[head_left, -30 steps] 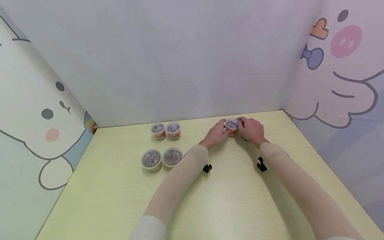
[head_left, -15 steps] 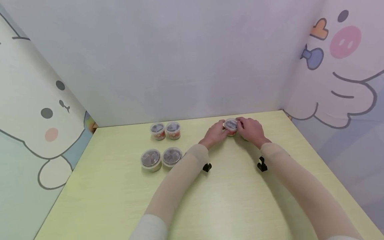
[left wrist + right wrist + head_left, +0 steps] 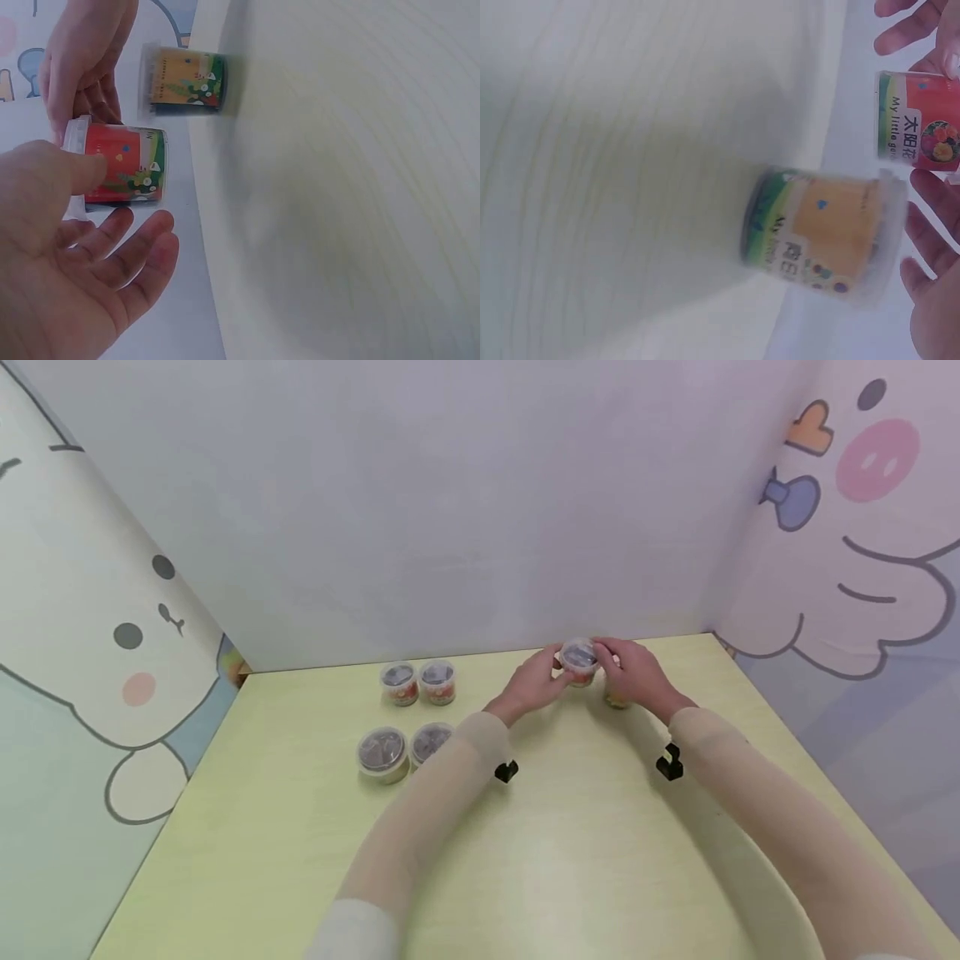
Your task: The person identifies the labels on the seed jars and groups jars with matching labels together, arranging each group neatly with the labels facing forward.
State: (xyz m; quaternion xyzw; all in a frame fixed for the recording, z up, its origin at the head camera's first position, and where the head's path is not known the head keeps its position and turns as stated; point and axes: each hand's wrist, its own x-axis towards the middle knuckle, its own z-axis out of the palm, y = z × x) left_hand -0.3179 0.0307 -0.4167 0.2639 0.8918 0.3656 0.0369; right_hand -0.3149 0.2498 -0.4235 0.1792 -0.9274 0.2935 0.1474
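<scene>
Between my two hands is a small lidded plastic cup (image 3: 579, 662) with a red label, held up near the table's back edge. My left hand (image 3: 534, 683) grips it from the left, its thumb pressed on the red label in the left wrist view. From the other side my right hand (image 3: 636, 673) holds it near the lid, fingers at the rim. A similar cup with an orange label (image 3: 821, 229) stands on the table just beneath the right hand; in the head view that hand hides most of it.
Two more red-labelled cups (image 3: 438, 683) stand side by side at the back left of the table (image 3: 570, 860). In front of them are two wider lidded tubs (image 3: 382, 753), one partly covered by the left sleeve. Cloth walls with cartoon animals (image 3: 877, 460) enclose the table.
Both hands have raised the red-labelled cup off the table, and more of the orange-labelled cup shows below the right hand. The head view has shifted slightly.
</scene>
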